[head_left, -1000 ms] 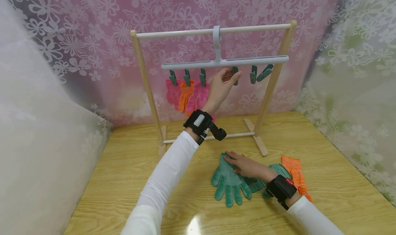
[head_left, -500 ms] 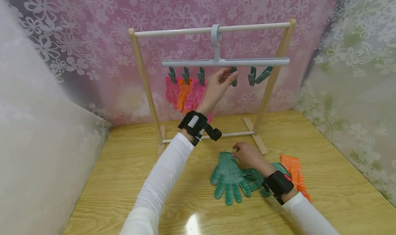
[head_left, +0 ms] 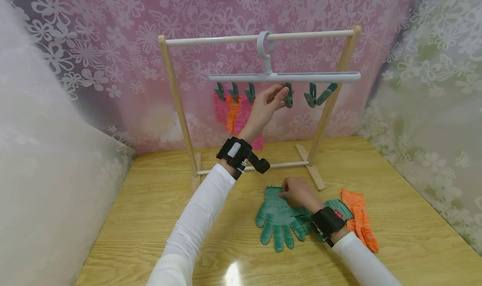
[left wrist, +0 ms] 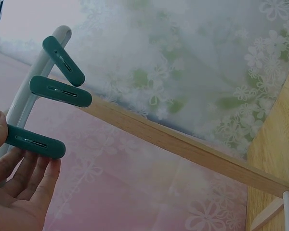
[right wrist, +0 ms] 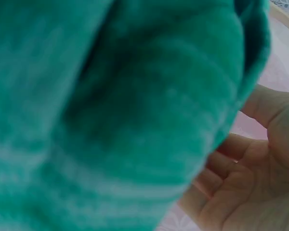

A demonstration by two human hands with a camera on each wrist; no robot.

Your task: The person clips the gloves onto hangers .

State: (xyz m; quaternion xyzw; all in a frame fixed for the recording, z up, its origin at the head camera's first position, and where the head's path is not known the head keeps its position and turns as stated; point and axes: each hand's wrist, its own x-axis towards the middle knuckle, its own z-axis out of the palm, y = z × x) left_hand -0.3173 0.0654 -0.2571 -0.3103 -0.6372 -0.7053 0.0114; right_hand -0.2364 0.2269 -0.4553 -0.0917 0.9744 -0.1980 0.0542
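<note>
a green clip (head_left: pixel 288 96) is pinched by the left hand (head_left: pixel 263 107). the green glove (head_left: pixel 278 214) on the table (head_left: pixel 169 229) is apparently being taken up, grip by the right hand (head_left: pixel 298 192) unclear; its cuff must next be raised clipward.

- Green glove (head_left: pixel 276 219): cloth, looks knitted; matt, streaky, soft-ribbed close up.
- Orange glove (head_left: pixel 360 215) on table: same sort of knit look, matt, flecked.
- Clips (left wrist: pixel 60 91): green plastic by the look, smooth, low sheen.
- Hanger (head_left: pixel 316 77): pale plastic look, smooth.
- Rack upright (head_left: pixel 175 93): bare-looking wood, fine grain, matt.
- Tabletop (head_left: pixel 150 219): wood-grain surface, smooth, glossy enough to throw a bright glare patch.
- Sleeve (head_left: pixel 197 212): white cloth, matt, lightly creased.
</note>
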